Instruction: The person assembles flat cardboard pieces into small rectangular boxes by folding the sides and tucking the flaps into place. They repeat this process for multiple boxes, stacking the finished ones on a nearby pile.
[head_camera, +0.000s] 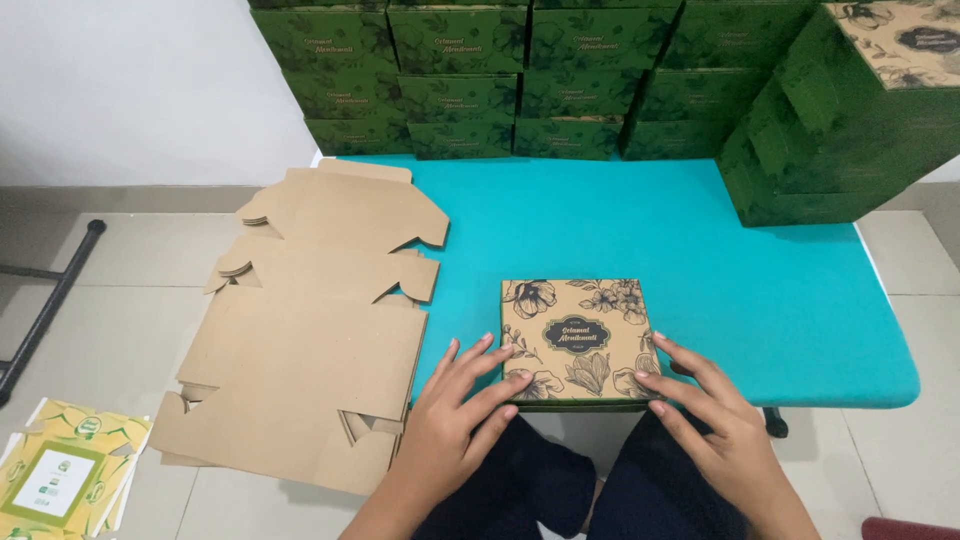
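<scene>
Both hands rest open on the closed kraft box (578, 341), left hand (462, 410) flat on its near-left corner, right hand (705, 410) on its near-right edge, neither gripping. Relative to that box: the teal table (700, 260) lies beneath it, I see finished green boxes (520, 80) stacked behind it, and a pile of flat cardboard blanks (310, 340) to its left. I judge this box folded, with many blanks left.

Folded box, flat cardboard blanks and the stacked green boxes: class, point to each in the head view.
folded box (578, 335): head view, middle of its printed lid.
flat cardboard blanks (310, 360): head view, plain face of the top sheet.
stacked green boxes (520, 80): head view, front of the stack.
</scene>
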